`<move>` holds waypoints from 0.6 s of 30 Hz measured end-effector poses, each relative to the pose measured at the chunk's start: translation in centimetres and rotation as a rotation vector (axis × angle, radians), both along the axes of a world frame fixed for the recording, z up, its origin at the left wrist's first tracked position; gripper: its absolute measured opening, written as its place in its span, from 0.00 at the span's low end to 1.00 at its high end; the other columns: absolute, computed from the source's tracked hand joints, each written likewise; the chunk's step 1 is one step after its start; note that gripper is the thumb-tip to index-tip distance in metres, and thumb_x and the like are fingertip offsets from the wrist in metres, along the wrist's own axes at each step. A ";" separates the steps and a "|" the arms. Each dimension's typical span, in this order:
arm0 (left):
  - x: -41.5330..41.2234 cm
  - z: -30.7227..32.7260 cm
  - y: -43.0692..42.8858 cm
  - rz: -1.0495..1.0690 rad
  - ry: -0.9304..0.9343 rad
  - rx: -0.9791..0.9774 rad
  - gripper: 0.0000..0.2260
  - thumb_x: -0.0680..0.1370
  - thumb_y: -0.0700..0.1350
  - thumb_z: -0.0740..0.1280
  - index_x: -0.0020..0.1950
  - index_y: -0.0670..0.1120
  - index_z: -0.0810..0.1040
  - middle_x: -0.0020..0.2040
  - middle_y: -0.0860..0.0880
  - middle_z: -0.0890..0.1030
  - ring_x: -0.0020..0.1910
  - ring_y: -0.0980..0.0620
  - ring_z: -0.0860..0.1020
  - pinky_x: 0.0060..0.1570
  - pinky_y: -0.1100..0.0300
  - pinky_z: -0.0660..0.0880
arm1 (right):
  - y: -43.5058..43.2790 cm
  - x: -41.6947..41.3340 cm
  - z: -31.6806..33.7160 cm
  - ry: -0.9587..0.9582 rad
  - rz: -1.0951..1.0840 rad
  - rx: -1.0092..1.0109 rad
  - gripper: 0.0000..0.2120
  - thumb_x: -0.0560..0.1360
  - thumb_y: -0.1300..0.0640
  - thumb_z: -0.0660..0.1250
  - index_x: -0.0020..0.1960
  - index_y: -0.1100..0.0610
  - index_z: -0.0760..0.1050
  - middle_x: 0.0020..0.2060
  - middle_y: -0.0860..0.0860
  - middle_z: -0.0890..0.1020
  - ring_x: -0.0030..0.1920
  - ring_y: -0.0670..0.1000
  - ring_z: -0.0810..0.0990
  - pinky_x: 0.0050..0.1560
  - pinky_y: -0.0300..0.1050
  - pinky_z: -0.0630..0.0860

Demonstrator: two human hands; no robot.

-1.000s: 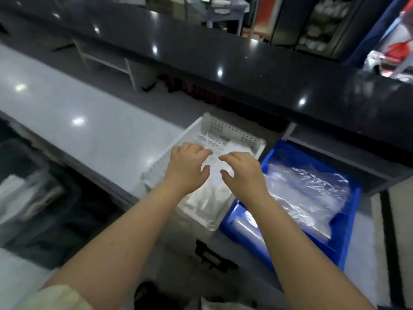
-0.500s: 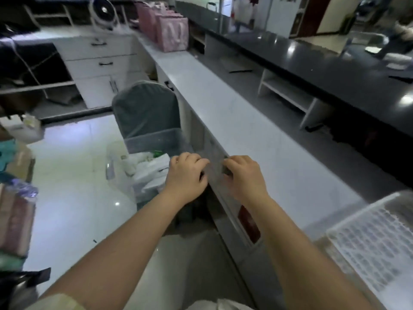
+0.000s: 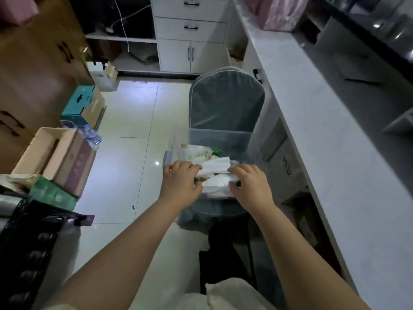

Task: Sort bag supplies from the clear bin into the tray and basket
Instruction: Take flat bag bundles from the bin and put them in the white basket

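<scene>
- Both hands reach into the clear bin at frame centre: left hand with fingers curled over the near-left rim area, right hand with fingers bent down on the right side.
- Between them lie white packets; both hands touch the packets, but whether either one really grips a packet I cannot tell.
- Behind the white packets, a pale pack with green print lies deeper in the bin.
- The bin sits on a grey-blue chair, its back rising behind the bin toward upper centre.
- Right of the chair, a long white counter runs from upper centre to the lower right edge.
- A pink bag stands on the counter's far end, at the top of the frame.
- White drawers stand against the far wall, upper centre.
- Cardboard boxes crowd the left side, with a teal box above them and a green box below.
- A plastic bottle lies beside the boxes.
- Glossy floor tiles fill the space between boxes and chair.
</scene>
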State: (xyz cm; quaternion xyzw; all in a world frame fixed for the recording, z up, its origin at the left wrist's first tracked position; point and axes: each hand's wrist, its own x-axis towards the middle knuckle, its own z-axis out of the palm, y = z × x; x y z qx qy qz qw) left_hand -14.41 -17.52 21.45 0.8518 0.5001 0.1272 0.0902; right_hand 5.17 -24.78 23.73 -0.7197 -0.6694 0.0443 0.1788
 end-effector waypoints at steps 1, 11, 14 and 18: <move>0.3 -0.8 1.5 0.025 0.010 -0.013 0.18 0.74 0.54 0.64 0.63 0.55 0.74 0.60 0.52 0.77 0.59 0.49 0.71 0.60 0.49 0.65 | 1.8 0.8 -1.0 0.015 0.010 -0.021 0.17 0.71 0.58 0.72 0.59 0.54 0.78 0.56 0.52 0.81 0.58 0.57 0.75 0.57 0.54 0.72; 7.3 -11.5 11.5 0.154 0.153 -0.349 0.18 0.72 0.50 0.64 0.61 0.53 0.74 0.58 0.49 0.77 0.57 0.46 0.71 0.52 0.52 0.64 | 15.9 8.0 -13.3 0.086 0.186 -0.359 0.15 0.72 0.61 0.68 0.58 0.56 0.79 0.56 0.54 0.81 0.57 0.58 0.76 0.55 0.52 0.70; 8.9 -14.7 13.2 0.157 0.178 -0.476 0.20 0.72 0.49 0.64 0.64 0.52 0.73 0.63 0.48 0.75 0.60 0.44 0.69 0.55 0.50 0.65 | 18.3 8.9 -16.7 0.125 0.223 -0.477 0.15 0.72 0.63 0.67 0.58 0.58 0.79 0.54 0.57 0.81 0.56 0.61 0.75 0.56 0.54 0.71; 10.2 -18.4 16.1 0.142 0.212 -0.557 0.20 0.74 0.50 0.65 0.66 0.51 0.72 0.64 0.47 0.74 0.62 0.44 0.68 0.57 0.50 0.64 | 20.7 9.6 -21.2 0.167 0.202 -0.622 0.16 0.73 0.61 0.66 0.61 0.55 0.76 0.57 0.56 0.79 0.59 0.60 0.72 0.58 0.55 0.69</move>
